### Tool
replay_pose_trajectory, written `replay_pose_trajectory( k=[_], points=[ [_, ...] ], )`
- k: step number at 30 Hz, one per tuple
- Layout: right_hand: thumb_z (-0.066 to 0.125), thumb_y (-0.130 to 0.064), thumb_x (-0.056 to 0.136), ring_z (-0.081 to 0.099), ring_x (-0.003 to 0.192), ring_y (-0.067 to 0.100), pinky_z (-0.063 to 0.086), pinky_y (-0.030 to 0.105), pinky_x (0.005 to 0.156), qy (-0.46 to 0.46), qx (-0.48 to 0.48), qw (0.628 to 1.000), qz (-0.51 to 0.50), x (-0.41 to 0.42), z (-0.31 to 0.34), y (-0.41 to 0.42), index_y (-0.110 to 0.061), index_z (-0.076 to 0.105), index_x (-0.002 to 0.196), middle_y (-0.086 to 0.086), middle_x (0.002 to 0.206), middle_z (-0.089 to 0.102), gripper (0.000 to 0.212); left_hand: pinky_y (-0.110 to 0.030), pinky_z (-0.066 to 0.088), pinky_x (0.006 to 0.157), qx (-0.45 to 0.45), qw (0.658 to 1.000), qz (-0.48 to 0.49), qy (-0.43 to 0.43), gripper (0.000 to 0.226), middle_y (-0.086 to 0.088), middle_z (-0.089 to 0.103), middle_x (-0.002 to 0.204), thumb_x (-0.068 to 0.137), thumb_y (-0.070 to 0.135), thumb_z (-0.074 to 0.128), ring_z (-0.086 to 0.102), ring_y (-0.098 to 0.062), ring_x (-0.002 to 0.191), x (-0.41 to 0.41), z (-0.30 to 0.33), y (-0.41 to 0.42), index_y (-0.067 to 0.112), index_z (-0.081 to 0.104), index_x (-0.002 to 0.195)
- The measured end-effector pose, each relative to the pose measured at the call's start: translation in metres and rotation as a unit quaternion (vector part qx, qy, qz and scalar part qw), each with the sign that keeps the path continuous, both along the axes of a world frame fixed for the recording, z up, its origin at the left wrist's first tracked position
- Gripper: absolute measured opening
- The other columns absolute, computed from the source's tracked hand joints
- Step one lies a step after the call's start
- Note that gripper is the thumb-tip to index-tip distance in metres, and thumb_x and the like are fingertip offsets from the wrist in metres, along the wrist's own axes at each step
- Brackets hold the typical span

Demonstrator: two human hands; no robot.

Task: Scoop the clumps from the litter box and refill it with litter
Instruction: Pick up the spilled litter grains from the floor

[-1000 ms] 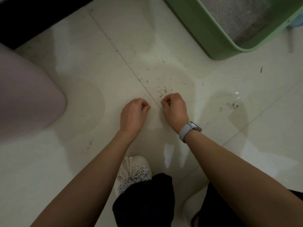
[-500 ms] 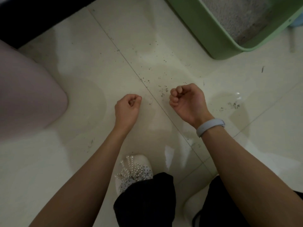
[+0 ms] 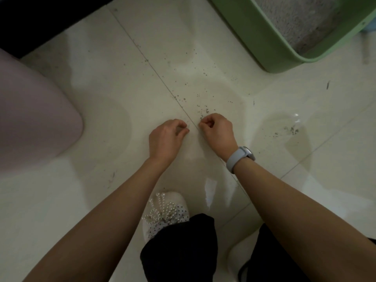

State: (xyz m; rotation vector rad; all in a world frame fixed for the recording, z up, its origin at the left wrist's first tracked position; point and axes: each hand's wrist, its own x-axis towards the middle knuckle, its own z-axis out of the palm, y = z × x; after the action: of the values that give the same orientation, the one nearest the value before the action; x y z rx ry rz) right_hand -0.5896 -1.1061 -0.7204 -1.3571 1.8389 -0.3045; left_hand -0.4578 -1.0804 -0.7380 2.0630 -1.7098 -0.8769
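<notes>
Head view shows both hands low over the pale tiled floor [image 3: 122, 82]. The left hand [image 3: 165, 139] and the right hand [image 3: 218, 132] are close together, each with fingers curled; whether they pinch any grains I cannot tell. Dark scattered litter grains [image 3: 203, 110] lie just beyond the fingertips. The green litter box [image 3: 262, 43], with grey litter [image 3: 295, 19] inside, stands at the upper right, apart from the hands.

Left hand [image 3: 165, 137], right hand [image 3: 217, 130] curled over scattered litter grains [image 3: 203, 110], green litter box [image 3: 262, 39]
</notes>
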Motion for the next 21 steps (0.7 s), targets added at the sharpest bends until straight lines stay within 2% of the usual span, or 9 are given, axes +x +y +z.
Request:
replay_pose_trajectory(
  k=[4,8,11,12,14,16,17,19,21],
  points=[
    [0.054,-0.009,0.088,0.056,0.097,0.03,0.037,0.024,0.077,0.027,-0.006,1.0,0.013,0.006,-0.006,0.0,0.001,0.062,0.095,0.018,0.106,0.06,0.015,-0.033,0.047,0.073,-0.02,1.0,-0.01,0.0,0.014,-0.002,0.07,0.093,0.084,0.027,0.063,0.063,-0.023,0.084,0.001,-0.001,0.0,0.017,0.07,0.091],
    [0.051,-0.009,0.09,0.054,0.093,0.03,0.033,0.021,0.071,0.042,-0.023,0.999,0.004,0.006,-0.008,0.004,0.003,0.059,0.095,0.018,0.106,0.057,0.015,-0.029,0.042,0.071,-0.015,1.0,-0.021,-0.016,0.014,0.0,0.069,0.094,0.086,0.029,0.06,0.062,-0.021,0.086,0.0,0.001,-0.001,0.019,0.069,0.092],
    [0.046,-0.005,0.092,0.052,0.095,0.034,0.032,0.024,0.072,0.069,-0.024,0.996,0.042,0.006,-0.01,0.005,0.005,0.058,0.097,0.021,0.109,0.054,0.016,-0.029,0.041,0.072,0.012,1.0,-0.014,-0.018,0.015,0.002,0.067,0.09,0.088,0.029,0.058,0.061,-0.018,0.085,-0.001,0.003,-0.003,0.018,0.067,0.094],
    [0.045,-0.005,0.092,0.051,0.095,0.034,0.032,0.025,0.073,0.07,-0.021,0.996,0.048,0.007,-0.011,0.004,0.005,0.057,0.097,0.021,0.109,0.053,0.016,-0.028,0.04,0.071,0.028,0.999,0.013,0.009,0.015,0.004,0.065,0.082,0.088,0.028,0.058,0.058,-0.015,0.079,-0.001,0.004,-0.004,0.018,0.067,0.092],
    [0.045,-0.006,0.092,0.051,0.088,0.027,0.03,0.021,0.067,0.035,-0.01,0.999,0.005,0.007,-0.008,0.0,0.004,0.058,0.095,0.016,0.102,0.056,0.016,-0.024,0.038,0.066,0.058,0.985,0.107,0.121,0.009,0.008,0.052,0.063,0.086,0.024,0.061,0.048,-0.004,0.062,-0.001,0.007,-0.009,0.017,0.067,0.086],
    [0.047,-0.009,0.093,0.048,0.072,0.018,0.031,0.02,0.061,-0.085,0.021,0.991,-0.096,0.001,-0.001,-0.005,-0.003,0.059,0.084,0.007,0.08,0.055,0.016,-0.016,0.036,0.055,0.085,0.941,0.196,0.264,0.006,0.011,0.046,0.057,0.086,0.018,0.062,0.04,0.002,0.049,0.001,0.012,-0.014,0.017,0.064,0.08],
    [0.046,-0.009,0.093,0.044,0.063,0.015,0.032,0.021,0.058,-0.179,0.038,0.972,-0.15,-0.004,0.004,-0.008,-0.007,0.055,0.075,0.004,0.069,0.051,0.02,-0.014,0.033,0.05,0.104,0.911,0.226,0.329,0.01,0.011,0.044,0.054,0.087,0.016,0.061,0.037,0.001,0.045,0.003,0.016,-0.016,0.017,0.061,0.077],
    [0.041,-0.007,0.095,0.039,0.052,0.012,0.033,0.02,0.049,-0.385,0.091,0.888,-0.233,-0.017,0.014,-0.012,-0.01,0.046,0.066,0.002,0.06,0.042,0.03,-0.015,0.026,0.044,0.137,0.829,0.266,0.473,0.019,0.008,0.039,0.054,0.091,0.013,0.056,0.031,-0.003,0.045,0.007,0.023,-0.02,0.014,0.055,0.072],
    [0.036,-0.007,0.093,0.038,0.047,0.009,0.031,0.018,0.044,-0.518,0.144,0.8,-0.265,-0.028,0.024,-0.016,-0.011,0.045,0.065,0.0,0.058,0.041,0.03,-0.016,0.028,0.046,0.157,0.741,0.288,0.585,0.022,0.002,0.045,0.059,0.093,0.01,0.049,0.036,-0.005,0.048,0.011,0.027,-0.025,0.012,0.051,0.071]
  ],
)
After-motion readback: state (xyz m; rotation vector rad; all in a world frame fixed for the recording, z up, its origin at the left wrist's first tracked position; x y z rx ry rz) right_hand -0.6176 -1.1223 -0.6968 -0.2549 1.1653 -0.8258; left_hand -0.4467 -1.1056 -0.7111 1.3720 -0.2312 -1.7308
